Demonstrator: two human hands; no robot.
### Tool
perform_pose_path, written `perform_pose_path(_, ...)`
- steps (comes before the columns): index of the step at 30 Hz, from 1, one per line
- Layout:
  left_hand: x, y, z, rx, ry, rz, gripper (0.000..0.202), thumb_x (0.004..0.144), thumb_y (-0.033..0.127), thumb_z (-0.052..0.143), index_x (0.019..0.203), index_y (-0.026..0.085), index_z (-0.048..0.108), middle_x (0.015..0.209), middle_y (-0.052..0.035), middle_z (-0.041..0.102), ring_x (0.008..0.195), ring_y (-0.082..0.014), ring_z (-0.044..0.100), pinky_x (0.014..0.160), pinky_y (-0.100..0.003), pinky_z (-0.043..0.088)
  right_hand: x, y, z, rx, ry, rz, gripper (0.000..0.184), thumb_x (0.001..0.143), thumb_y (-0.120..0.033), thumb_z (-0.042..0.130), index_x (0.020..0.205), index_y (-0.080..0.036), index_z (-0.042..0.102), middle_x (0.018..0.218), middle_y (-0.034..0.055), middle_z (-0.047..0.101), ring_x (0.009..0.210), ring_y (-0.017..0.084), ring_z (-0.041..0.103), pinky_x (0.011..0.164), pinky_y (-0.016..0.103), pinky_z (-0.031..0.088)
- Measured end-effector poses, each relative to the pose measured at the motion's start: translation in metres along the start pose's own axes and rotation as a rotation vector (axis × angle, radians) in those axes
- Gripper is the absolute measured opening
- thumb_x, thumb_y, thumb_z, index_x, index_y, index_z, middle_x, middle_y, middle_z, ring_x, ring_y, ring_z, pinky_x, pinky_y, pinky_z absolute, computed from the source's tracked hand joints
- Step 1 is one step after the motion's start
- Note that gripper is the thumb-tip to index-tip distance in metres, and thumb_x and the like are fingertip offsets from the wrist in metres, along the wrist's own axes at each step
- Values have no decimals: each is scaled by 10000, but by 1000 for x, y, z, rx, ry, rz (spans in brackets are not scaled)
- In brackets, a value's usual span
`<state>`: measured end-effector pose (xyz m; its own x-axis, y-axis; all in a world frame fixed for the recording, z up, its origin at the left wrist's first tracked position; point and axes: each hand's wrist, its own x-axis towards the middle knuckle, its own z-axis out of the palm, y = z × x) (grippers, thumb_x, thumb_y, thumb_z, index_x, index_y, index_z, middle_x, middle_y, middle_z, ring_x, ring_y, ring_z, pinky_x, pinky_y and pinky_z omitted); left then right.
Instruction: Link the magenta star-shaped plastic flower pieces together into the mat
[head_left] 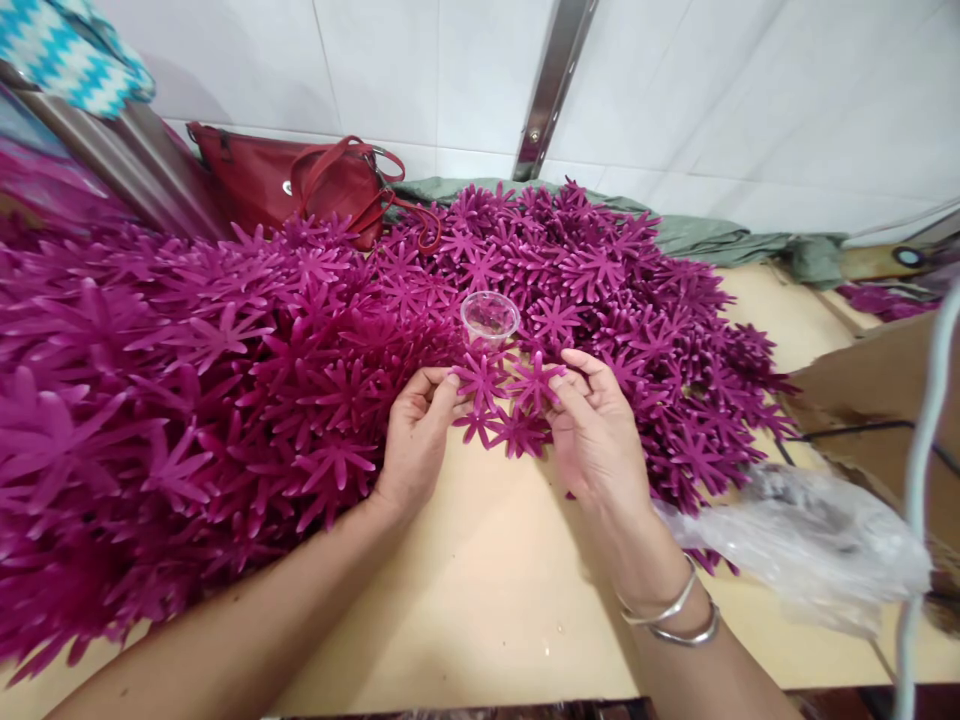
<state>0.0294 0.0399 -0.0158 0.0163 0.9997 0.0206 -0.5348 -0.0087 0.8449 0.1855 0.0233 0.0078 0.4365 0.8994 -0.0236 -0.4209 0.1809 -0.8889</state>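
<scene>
Over the middle of a pale bench (480, 580), a person's left hand (421, 425) pinches one side of a purple floret cluster (517, 432) while the right hand (596, 430), silver bracelets (675, 606) at the wrist, pinches the other. Crumpled clear plastic (825, 540) lies toward the right edge. Just beyond the fingers sits a clear cup (489, 318), between heaped purple florets (247, 380). Near the back left corner, a red bag (255, 185) bears a round badge (287, 187), too small to read from here, before a white tiled wall (750, 100).
</scene>
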Motion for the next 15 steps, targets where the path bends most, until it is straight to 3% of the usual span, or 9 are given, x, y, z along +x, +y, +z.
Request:
perform_pose_path(4,0,1,0,-3,4,-9,242,872,382,758,878,187,615,802,25,637,670,-95,625,670,-230,546,2,-2,-4,44,-107,126,286,745,-221,781,1023,-237,717,938,-16,708,786,116,644,761,243,553)
perform_pose_path(6,-1,1,1,-1,6,-16,252,868,389,760,879,187,610,807,22,642,683,-101,637,688,-241,554,3,-4,-5,50,-174,176,198,821,-306,703,1003,-232,725,1012,25,733,877,156,691,832,298,587)
perform_pose_path(8,-1,2,1,12,8,-21,260,867,399,758,880,189,606,813,19,652,702,-108,650,708,-248,559,2,-5,-5,38,-196,211,240,888,-428,656,1002,-230,726,1082,60,750,1007,201,712,919,358,595)
perform_pose_path(10,0,2,1,26,7,-21,270,865,413,756,881,191,602,821,14,666,718,-116,663,724,-257,564,1,-6,-4,-12,-197,218,287,861,-461,733,1045,-241,718,1151,63,753,1114,219,704,1009,387,570)
perform_pose_path(12,0,2,1,33,4,-18,273,865,419,755,882,193,601,833,8,680,735,-122,674,738,-264,568,-2,-5,-3,-96,-225,211,398,757,-366,866,1104,-256,705,1200,48,747,1155,207,695,1074,379,535)
perform_pose_path(15,1,1,1,24,-2,-12,257,874,405,749,880,194,604,838,5,692,747,-126,682,745,-264,570,-4,0,-3,-189,-266,198,511,673,-291,931,1131,-252,707,1207,48,746,1131,186,701,1094,362,514)
